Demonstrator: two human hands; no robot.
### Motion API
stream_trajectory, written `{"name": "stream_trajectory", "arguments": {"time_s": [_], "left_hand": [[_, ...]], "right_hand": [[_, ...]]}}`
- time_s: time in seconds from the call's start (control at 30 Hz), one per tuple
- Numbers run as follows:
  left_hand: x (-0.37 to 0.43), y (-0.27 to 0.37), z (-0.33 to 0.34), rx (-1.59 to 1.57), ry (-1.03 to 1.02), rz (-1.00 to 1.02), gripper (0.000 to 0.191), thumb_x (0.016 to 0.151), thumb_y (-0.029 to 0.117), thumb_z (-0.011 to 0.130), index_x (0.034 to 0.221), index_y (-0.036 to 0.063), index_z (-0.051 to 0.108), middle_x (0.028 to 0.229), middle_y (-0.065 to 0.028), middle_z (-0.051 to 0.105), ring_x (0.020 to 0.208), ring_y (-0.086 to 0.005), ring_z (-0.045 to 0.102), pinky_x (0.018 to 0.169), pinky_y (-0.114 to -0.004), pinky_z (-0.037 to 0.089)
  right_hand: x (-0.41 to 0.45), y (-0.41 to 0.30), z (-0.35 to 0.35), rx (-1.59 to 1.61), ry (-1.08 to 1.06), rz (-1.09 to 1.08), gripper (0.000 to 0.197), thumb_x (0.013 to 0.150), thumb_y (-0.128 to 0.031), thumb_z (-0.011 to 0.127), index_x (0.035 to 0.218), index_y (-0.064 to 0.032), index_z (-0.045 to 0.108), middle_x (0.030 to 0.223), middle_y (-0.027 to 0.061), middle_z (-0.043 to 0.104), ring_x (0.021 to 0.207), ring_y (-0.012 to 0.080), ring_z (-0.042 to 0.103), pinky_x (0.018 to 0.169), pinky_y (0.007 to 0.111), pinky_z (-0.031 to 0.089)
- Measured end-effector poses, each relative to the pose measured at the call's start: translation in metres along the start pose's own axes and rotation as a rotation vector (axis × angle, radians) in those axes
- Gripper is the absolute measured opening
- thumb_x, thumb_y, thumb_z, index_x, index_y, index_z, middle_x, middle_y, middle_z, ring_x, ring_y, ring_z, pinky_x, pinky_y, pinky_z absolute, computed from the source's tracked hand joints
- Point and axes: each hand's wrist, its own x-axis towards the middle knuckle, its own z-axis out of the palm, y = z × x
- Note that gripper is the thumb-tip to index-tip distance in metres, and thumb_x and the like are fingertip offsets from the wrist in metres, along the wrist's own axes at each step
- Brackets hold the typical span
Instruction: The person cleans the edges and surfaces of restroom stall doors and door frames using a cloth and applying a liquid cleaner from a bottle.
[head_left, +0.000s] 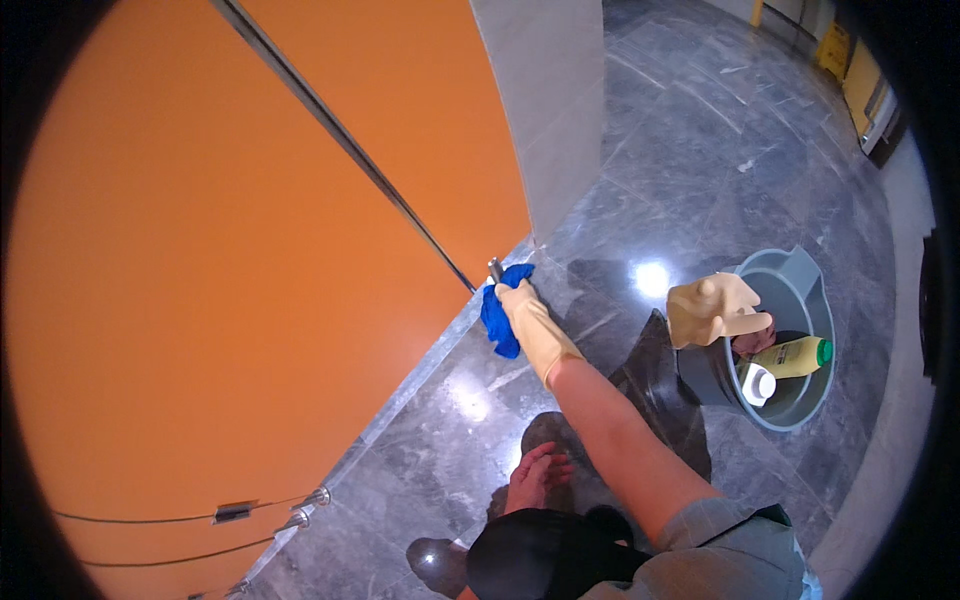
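Note:
My right hand (519, 300) wears a cream rubber glove and grips a bunched blue cloth (499, 322). It is low down, at the foot of a large orange panel (247, 247). A short metal cylinder (495, 270) sticks up by the thumb, against the cloth; whether the hand grips it too, I cannot tell. My left hand (536, 474) is bare and holds nothing. Its fingers are loosely bent and apart, over the floor near a dark-clothed knee (532, 555).
On the right stands a grey bucket (784, 420) with a yellow green-capped bottle (795, 358), a white-capped container (759, 385) and a brownish cloth (754, 337). Another rubber glove (709, 309) hangs over its rim. Metal cable fittings (321, 496) line the panel's lower left. The grey tiled floor (675, 150) reflects lights.

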Motion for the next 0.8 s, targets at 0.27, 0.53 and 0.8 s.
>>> {"name": "stream_trajectory", "arguments": {"time_s": [0.27,0.53,0.8], "left_hand": [[0.027,-0.014,0.043,-0.014,-0.154,-0.022,0.036,0.096,0.018,0.050,0.127,0.0010,0.051,0.107,-0.0137,0.063,0.095,-0.0246,0.064,0.081,-0.034,0.052],[0.020,0.007,-0.021,-0.125,0.046,0.333,0.026,0.097,0.014,0.048,0.117,0.0008,0.056,0.094,-0.0113,0.066,0.076,-0.0209,0.065,0.068,-0.031,0.053],[-0.006,0.084,-0.023,-0.111,0.328,0.743,0.030,0.097,0.027,0.049,0.111,0.0020,0.058,0.080,-0.0042,0.059,0.072,-0.0132,0.057,0.063,-0.029,0.047]], "right_hand": [[-0.004,0.055,-0.007,0.503,-0.149,-0.038,0.029,0.089,-0.014,0.060,0.114,-0.0001,0.053,0.095,0.0145,0.064,0.079,0.0302,0.063,0.066,0.045,0.054],[-0.132,0.030,-0.058,0.804,-0.870,-0.109,0.040,0.086,-0.017,0.065,0.122,-0.0026,0.054,0.103,0.0138,0.065,0.091,0.0276,0.066,0.078,0.045,0.055],[-0.146,0.049,-0.054,0.534,-1.021,-0.310,0.034,0.085,-0.007,0.063,0.118,-0.0013,0.057,0.102,0.0067,0.065,0.092,0.0170,0.064,0.082,0.034,0.053]]}}
